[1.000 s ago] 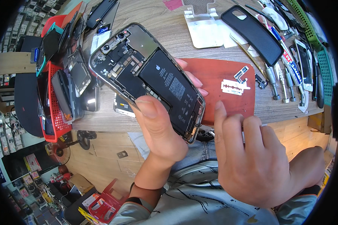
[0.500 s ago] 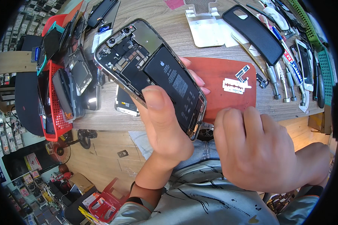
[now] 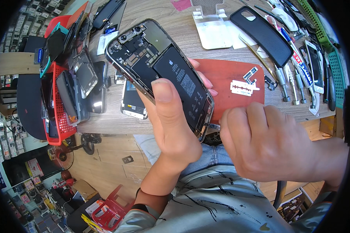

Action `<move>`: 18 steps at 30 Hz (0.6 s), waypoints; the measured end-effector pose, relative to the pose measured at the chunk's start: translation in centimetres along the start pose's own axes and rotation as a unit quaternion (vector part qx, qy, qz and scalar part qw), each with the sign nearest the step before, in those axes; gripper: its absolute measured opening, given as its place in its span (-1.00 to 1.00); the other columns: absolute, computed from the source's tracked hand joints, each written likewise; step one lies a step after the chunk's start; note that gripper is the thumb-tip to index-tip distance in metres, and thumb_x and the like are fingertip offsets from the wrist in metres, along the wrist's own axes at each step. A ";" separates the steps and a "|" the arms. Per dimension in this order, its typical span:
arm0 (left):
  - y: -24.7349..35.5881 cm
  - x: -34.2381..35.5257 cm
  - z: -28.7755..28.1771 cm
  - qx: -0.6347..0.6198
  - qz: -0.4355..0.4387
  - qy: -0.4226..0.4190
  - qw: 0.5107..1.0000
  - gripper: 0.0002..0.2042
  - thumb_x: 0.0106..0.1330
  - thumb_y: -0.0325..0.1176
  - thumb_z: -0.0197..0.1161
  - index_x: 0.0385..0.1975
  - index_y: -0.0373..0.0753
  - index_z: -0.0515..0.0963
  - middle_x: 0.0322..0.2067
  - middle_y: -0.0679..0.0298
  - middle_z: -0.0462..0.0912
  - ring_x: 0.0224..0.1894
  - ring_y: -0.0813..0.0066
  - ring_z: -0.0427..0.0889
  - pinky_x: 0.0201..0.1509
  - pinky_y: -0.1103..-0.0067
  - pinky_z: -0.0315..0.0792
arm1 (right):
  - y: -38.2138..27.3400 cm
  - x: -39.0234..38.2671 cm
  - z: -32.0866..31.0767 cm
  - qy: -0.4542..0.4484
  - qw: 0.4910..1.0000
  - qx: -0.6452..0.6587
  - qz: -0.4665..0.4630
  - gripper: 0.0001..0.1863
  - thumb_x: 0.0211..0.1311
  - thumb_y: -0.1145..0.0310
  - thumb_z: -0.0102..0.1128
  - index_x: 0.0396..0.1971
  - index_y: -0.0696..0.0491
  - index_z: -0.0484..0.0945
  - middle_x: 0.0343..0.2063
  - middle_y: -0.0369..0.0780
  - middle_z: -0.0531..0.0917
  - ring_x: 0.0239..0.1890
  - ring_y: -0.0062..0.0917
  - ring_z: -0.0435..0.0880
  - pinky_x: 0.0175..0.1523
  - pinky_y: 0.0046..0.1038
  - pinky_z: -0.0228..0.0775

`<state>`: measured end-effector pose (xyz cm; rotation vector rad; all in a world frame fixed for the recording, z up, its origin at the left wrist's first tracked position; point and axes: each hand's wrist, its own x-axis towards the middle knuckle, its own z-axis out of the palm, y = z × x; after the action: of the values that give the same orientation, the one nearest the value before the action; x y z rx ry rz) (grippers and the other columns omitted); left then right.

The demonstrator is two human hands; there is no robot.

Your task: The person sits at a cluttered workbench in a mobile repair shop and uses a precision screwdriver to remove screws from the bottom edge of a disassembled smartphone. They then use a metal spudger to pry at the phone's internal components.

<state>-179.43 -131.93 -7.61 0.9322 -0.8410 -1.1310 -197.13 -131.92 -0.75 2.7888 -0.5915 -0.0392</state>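
Observation:
An opened smartphone (image 3: 181, 83) lies tilted in my left hand (image 3: 171, 124), its black battery, circuit board and cameras facing up. The thumb presses along one long edge, and fingertips show past the opposite edge. Close to the phone's bottom end, my right hand (image 3: 264, 143) is closed with its knuckles up. A small shiny bit shows between that hand and the phone; its kind cannot be made out. Beneath the phone is a red mat (image 3: 225, 70), bearing razor blades (image 3: 242, 88) and a small angled metal bracket (image 3: 251, 75).
To the right lie a black phone case (image 3: 262, 37), screwdrivers (image 3: 282, 85), a marker (image 3: 303, 70) and a white-framed phone (image 3: 314, 64). On the left, a red basket (image 3: 58, 105) holds phone parts. A detached screen (image 3: 133, 103) rests behind my left hand. A white holder (image 3: 210, 33) stands at the back.
The phone's top end has swung slightly to the right in my left hand. My right hand has risen a little and stays closed by the bottom end.

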 end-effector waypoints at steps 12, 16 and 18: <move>-0.1 0.0 -0.1 -0.006 0.005 0.000 1.000 -0.41 0.66 0.16 -0.09 0.18 -0.36 0.31 -0.08 0.04 0.60 -0.21 0.42 0.66 -0.10 0.49 0.60 | 0.4 -0.5 0.7 0.040 0.998 -0.042 -0.023 -0.77 0.06 0.36 0.34 -0.44 0.25 0.62 -0.54 -0.24 0.44 -0.58 -0.53 0.38 -0.63 -0.57 0.11; -0.1 0.1 -0.4 -0.005 0.000 -0.021 1.000 -0.42 0.66 0.16 -0.09 0.18 -0.36 0.31 -0.07 0.04 0.60 -0.20 0.41 0.66 -0.10 0.48 0.60 | 0.7 -0.1 -0.5 -0.024 0.999 0.042 -0.001 -0.78 -0.01 0.34 0.30 -0.50 0.20 0.55 -0.54 -0.27 0.36 -0.57 -0.55 0.37 -0.59 -0.49 0.17; 0.0 0.0 -0.3 -0.007 -0.004 -0.019 1.000 -0.42 0.66 0.17 -0.09 0.18 -0.36 0.31 -0.07 0.04 0.60 -0.20 0.41 0.66 -0.10 0.48 0.60 | 0.7 0.3 -1.1 -0.068 0.994 0.088 0.007 -0.78 -0.05 0.33 0.27 -0.53 0.17 0.51 -0.54 -0.28 0.32 -0.56 -0.54 0.38 -0.57 -0.44 0.20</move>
<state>-179.15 -131.92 -7.76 0.9064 -0.8602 -1.1638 -197.04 -132.32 0.51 2.9703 -0.6789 -0.1823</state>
